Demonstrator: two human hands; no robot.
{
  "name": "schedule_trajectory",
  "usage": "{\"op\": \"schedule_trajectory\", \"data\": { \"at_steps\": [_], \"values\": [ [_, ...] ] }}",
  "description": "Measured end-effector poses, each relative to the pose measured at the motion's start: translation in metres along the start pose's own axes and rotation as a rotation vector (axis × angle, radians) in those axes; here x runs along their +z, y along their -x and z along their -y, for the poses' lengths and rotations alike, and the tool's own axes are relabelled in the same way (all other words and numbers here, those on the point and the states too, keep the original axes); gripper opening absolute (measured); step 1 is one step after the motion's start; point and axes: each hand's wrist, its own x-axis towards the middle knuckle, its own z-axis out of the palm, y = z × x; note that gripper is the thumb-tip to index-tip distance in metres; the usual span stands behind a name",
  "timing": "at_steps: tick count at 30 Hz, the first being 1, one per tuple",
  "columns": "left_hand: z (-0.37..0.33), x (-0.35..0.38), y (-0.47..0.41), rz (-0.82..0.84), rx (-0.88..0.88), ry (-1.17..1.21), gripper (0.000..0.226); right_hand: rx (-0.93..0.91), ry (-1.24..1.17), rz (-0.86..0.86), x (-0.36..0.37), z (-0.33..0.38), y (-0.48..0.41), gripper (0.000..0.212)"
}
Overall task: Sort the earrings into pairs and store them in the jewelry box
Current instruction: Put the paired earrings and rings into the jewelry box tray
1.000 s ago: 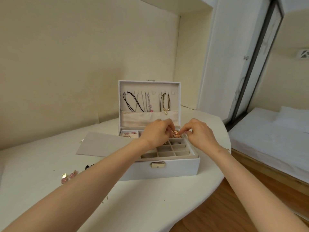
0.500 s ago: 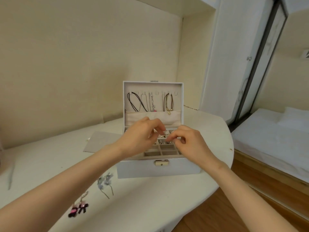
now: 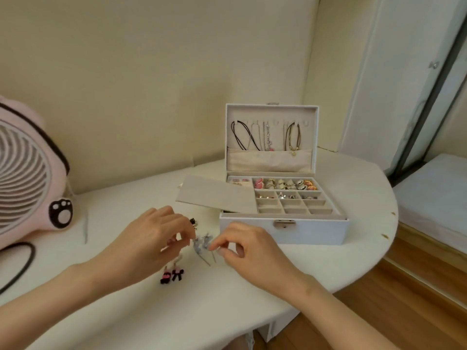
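I see the jewelry box (image 3: 283, 232) open, rings (image 3: 281, 184) in its far compartments; near-left, my left hand (image 3: 151, 245) and right hand (image 3: 252, 251) pinch the blue earrings (image 3: 201, 245).

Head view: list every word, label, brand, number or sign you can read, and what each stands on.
No readable text anywhere in this view.
Pink round fan: black-and-white paw-print mark, a picture with no letters.
White rectangular jewelry box: small metal clasp shows no legible marking.
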Motion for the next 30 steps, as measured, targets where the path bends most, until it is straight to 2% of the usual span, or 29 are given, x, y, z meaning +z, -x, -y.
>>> {"op": "schedule_trajectory", "data": {
  "at_steps": [5,7,10,16,22,25,27,30],
  "values": [
    [0.016,0.004,0.018,0.085,-0.162,0.077,0.02,0.02,0.019,0.088,0.032,0.018,-0.014,0.019],
    [0.018,0.007,0.021,0.134,-0.181,0.118,0.022,0.023,0.026,0.111,0.039,0.025,-0.022,0.018],
    [0.018,0.008,0.024,0.213,-0.199,0.09,0.014,0.03,0.055,0.142,0.047,0.031,-0.032,0.015],
    [0.024,0.013,0.028,0.263,-0.19,0.072,0.012,0.049,0.085,0.171,0.052,0.027,-0.037,0.011],
    [0.024,0.015,0.029,0.261,-0.194,0.133,0.007,0.041,0.095,0.192,0.047,0.027,-0.036,0.014],
    [0.024,0.014,0.029,0.258,-0.184,0.143,0.019,0.049,0.112,0.214,0.045,0.029,-0.036,0.018],
    [0.025,0.014,0.029,0.24,-0.167,0.141,0.011,0.049,0.128,0.227,0.045,0.03,-0.036,0.017],
    [0.023,0.014,0.029,0.218,-0.132,0.149,0.016,0.062,0.095,0.243,0.045,0.031,-0.036,0.013]
  ]
}}
